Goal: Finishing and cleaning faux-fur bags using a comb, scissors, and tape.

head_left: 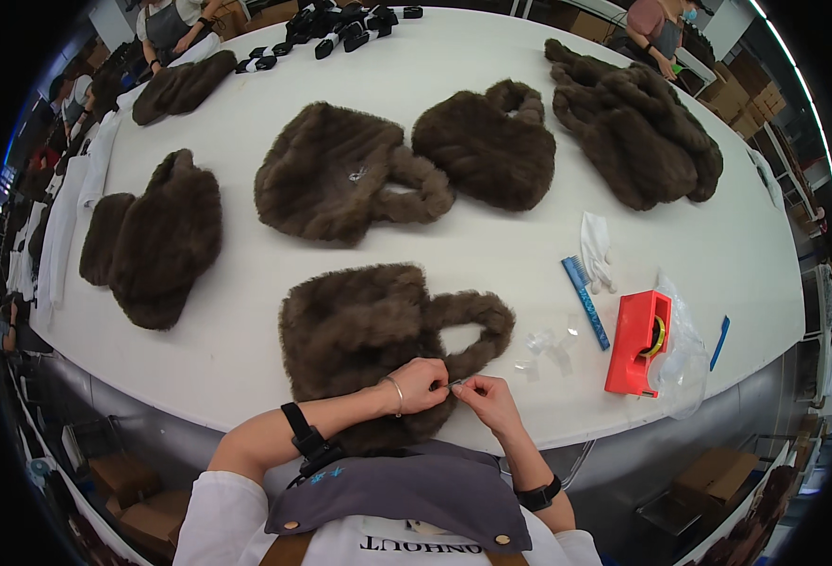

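A brown fur bag (350, 321) with a looped handle lies at the table's near edge, right in front of me. My left hand (419, 385) rests on its lower right part, fingers pinched together near the handle's base. My right hand (482, 401) meets it there, thumb and finger pinched at a small, thin, pale bit too small to name. To the right are small clear film pieces (543, 349), a blue comb (585, 297), a red tape dispenser (628, 344), a white glove (595, 245), a clear plastic bag (684, 377) and a slim blue tool (719, 341).
Several more fur bags (321, 165) lie across the white table (227, 377). Black bundles with white bands (340, 33) sit at the back. Co-workers (166, 28) stand beyond the left and back edges, another person (653, 38) at the back right. Cardboard boxes (713, 472) are below.
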`<state>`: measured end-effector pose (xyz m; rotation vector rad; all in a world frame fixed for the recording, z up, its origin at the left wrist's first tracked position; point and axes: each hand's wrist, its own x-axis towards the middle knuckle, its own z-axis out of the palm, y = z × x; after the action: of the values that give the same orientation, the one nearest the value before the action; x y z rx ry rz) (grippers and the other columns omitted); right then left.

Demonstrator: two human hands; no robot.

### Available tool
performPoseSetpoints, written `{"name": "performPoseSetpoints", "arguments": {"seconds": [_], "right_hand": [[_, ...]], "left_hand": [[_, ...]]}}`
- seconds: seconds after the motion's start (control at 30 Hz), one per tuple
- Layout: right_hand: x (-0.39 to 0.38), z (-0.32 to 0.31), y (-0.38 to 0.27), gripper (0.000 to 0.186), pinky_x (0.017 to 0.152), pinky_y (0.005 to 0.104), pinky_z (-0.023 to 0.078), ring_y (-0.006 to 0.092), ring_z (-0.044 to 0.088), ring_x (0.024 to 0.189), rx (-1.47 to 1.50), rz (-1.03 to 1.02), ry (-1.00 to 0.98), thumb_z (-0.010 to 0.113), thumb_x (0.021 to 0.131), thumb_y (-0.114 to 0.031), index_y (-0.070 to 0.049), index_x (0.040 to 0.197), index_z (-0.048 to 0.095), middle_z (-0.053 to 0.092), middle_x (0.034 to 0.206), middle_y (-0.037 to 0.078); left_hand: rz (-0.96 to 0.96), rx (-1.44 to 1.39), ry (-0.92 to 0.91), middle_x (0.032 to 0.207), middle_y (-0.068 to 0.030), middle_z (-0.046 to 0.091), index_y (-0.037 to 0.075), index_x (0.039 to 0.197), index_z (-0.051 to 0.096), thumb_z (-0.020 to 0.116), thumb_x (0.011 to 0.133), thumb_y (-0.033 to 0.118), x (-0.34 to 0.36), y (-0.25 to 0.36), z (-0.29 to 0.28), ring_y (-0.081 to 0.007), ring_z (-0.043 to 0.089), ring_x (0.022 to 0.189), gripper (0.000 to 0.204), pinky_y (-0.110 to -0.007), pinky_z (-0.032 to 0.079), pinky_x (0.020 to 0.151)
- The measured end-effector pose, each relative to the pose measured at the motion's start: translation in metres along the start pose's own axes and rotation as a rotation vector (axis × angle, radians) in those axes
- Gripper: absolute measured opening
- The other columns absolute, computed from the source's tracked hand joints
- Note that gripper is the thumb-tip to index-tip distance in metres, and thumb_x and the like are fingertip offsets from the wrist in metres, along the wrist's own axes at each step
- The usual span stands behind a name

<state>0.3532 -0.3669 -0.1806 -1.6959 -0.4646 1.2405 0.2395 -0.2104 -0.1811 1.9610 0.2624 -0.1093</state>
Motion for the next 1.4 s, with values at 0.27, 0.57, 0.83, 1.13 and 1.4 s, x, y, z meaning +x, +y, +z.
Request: {"name": "performPoseSetpoints", "arguments": {"seconds": [0.27,0.57,0.83,1.13,1.4], "right_hand": [[0.000,-0.002,0.003,0.012,0.052,0.0197,0.032,0.0032,0.042,0.061,0.107,-0.032,-0.024,0.067,0.080,-0.009,-0.003,0.072,0.060,0.051,0.068,-0.005],[0.009,0.004,-0.004,0.012,0.061,0.0201,0.040,0.0080,0.050,0.071,-0.088,-0.446,-0.015,0.066,0.077,-0.001,0.001,0.089,0.062,0.055,0.080,0.002],[0.014,0.001,0.002,0.018,0.057,0.0242,0.048,0.0126,0.059,0.067,0.618,0.095,-0.279,0.054,0.091,-0.018,-0.001,0.089,0.058,0.061,0.078,0.009],[0.006,-0.011,-0.010,0.013,0.066,0.0257,0.050,0.0133,0.060,0.075,0.396,-0.050,-0.248,0.061,0.083,-0.006,0.001,0.094,0.057,0.060,0.087,0.007],[0.016,-0.004,-0.007,0.010,0.063,0.0241,0.047,0.0089,0.057,0.073,-0.089,-0.158,-0.217,0.063,0.078,-0.003,-0.001,0.087,0.059,0.060,0.077,0.004]], "left_hand": [[-0.026,-0.073,-0.089,0.087,-0.0114,0.061,0.000,0.081,0.064,0.062,0.078,0.013,0.004,-0.010,-0.006,-0.0262,0.059,0.080,0.014,-0.033,0.046,0.073],[-0.012,-0.287,-0.345,0.087,-0.0061,0.064,0.003,0.084,0.068,0.064,0.080,0.018,0.012,-0.019,-0.028,-0.0176,0.060,0.081,0.016,-0.028,0.045,0.074],[-0.014,-0.169,-0.329,0.073,-0.0090,0.065,0.002,0.074,0.067,0.067,0.072,0.020,0.015,-0.021,-0.020,-0.0215,0.061,0.068,0.019,-0.031,0.046,0.064],[-0.120,-0.100,-0.388,0.080,-0.0071,0.064,0.002,0.073,0.065,0.064,0.076,0.018,0.017,-0.019,-0.017,-0.0216,0.061,0.071,0.016,-0.031,0.045,0.066],[0.097,0.102,0.084,0.104,-0.0127,0.058,-0.001,0.097,0.060,0.057,0.077,0.005,-0.008,0.021,-0.050,-0.0278,0.058,0.088,0.021,-0.032,0.047,0.080]]}}
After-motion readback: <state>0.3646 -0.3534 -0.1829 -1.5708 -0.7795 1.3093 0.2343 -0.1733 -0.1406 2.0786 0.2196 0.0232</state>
